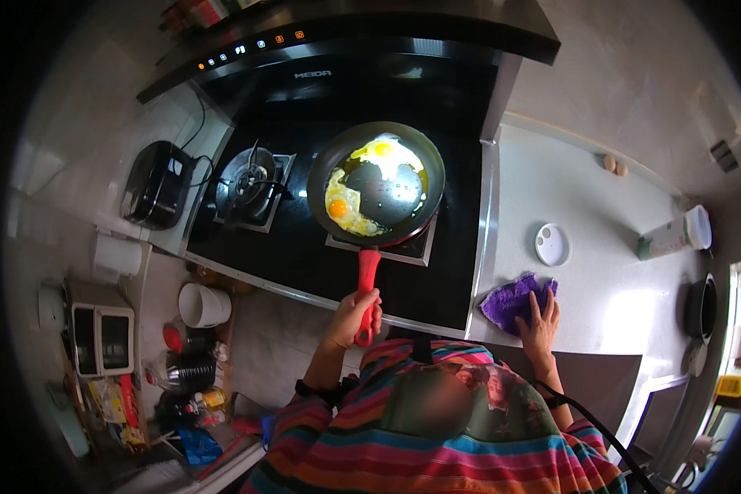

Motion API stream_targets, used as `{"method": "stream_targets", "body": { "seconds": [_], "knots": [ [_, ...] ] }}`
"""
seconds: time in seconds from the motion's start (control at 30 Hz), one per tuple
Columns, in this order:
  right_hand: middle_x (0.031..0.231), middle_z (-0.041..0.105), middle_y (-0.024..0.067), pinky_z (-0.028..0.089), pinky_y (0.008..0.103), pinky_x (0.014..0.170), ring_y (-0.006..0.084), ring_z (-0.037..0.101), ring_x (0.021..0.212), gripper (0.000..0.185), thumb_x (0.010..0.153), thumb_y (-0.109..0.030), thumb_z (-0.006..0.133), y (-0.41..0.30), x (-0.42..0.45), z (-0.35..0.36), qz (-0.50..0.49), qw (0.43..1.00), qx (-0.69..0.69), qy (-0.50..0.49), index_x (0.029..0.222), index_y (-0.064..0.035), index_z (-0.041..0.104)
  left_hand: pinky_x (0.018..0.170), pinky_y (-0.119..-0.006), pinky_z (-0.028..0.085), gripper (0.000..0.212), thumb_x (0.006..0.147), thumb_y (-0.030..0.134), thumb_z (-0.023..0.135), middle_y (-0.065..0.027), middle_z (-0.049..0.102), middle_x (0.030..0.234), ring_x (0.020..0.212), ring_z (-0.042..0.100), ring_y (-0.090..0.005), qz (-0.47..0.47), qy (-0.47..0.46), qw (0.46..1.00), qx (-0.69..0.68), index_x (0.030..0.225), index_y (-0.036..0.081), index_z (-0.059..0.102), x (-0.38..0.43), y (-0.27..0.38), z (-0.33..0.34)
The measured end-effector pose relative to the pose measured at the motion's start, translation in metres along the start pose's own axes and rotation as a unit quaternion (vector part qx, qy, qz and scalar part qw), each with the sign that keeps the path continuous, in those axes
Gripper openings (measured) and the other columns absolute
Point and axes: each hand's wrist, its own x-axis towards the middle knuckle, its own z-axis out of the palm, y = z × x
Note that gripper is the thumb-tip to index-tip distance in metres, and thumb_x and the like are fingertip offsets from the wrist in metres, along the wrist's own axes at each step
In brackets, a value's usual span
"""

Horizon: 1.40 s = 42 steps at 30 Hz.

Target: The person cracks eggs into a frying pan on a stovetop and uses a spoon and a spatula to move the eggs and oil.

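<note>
My left hand [353,316] is wrapped around the red handle [368,275] of a dark frying pan [321,162] that sits over the right burner. Two eggs with unbroken yolks lie in the pan: one egg [384,152] at the far side, the other egg [341,207] at the near left. Oil pools around their edges. On the pale counter to the right, my right hand [540,322] rests with spread fingers on a crumpled purple cloth [511,304]. Whether the fingers pinch the cloth is unclear.
The black gas hob [272,259] has a bare left burner [247,182]. A range hood [358,28] overhangs the back. On the counter are a white lid [553,244], a plastic canister [676,233] and two brown eggs [615,165]. A black appliance [157,184] stands left.
</note>
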Motion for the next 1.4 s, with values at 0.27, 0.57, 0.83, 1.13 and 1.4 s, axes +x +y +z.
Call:
{"method": "stream_targets", "body": {
  "seconds": [0.27, 0.57, 0.83, 1.13, 1.4],
  "knots": [
    [0.119, 0.053, 0.0085, 0.039, 0.0360, 0.091, 0.0277, 0.049, 0.106, 0.022, 0.064, -0.005, 0.066, 0.024, 0.006, 0.029, 0.057, 0.987, 0.110, 0.103, 0.086, -0.0085, 0.069, 0.065, -0.037, 0.051, 0.060, 0.087, 0.059, 0.025, -0.0175, 0.060, 0.084, 0.073, 0.062, -0.0291, 0.003, -0.053, 0.984, -0.171, 0.098, 0.004, 0.047, -0.003, -0.015, -0.023],
    [0.136, 0.027, 0.0187, 0.024, 0.0464, 0.102, 0.0375, 0.022, 0.128, 0.069, 0.064, -0.013, 0.071, -0.018, -0.008, 0.003, 0.103, 0.992, 0.048, 0.057, 0.126, -0.0099, 0.041, 0.057, -0.034, 0.051, 0.048, 0.088, 0.048, 0.034, -0.0112, 0.061, 0.087, 0.066, 0.062, -0.0239, -0.085, 0.080, 0.987, -0.113, 0.098, 0.004, 0.049, 0.015, -0.082, -0.055],
    [0.138, 0.025, 0.0165, 0.015, 0.0514, 0.104, 0.0367, 0.013, 0.131, 0.070, 0.065, -0.034, 0.069, -0.019, -0.019, 0.030, 0.037, 0.999, -0.018, -0.001, 0.125, -0.0078, 0.043, 0.053, -0.023, 0.048, 0.040, 0.085, 0.015, 0.053, -0.0125, 0.059, 0.095, 0.076, 0.059, -0.0178, 0.121, -0.129, 0.926, 0.334, 0.122, 0.004, 0.041, 0.025, -0.102, 0.033],
    [0.132, 0.033, 0.0197, 0.019, 0.0476, 0.104, 0.0342, 0.021, 0.129, 0.060, 0.075, -0.026, 0.062, 0.049, -0.145, -0.042, 0.063, 0.989, 0.077, 0.113, 0.124, -0.0009, 0.039, 0.104, -0.047, 0.017, 0.075, 0.076, 0.026, 0.060, -0.0221, 0.025, 0.138, 0.127, 0.020, -0.0404, 0.414, -0.101, 0.557, 0.713, 0.136, 0.001, 0.021, 0.085, -0.134, 0.184],
    [0.088, 0.061, 0.0128, 0.046, 0.0370, 0.080, 0.0299, 0.057, 0.088, 0.009, 0.075, -0.009, 0.060, 0.187, -0.375, -0.120, 0.246, 0.892, 0.076, 0.372, 0.080, -0.0022, 0.062, 0.086, -0.046, 0.040, 0.046, 0.080, 0.028, 0.051, -0.0176, 0.049, 0.116, 0.110, 0.045, -0.0305, 0.395, 0.177, 0.414, 0.801, 0.115, -0.003, 0.047, 0.184, -0.184, 0.187]
  ]
}}
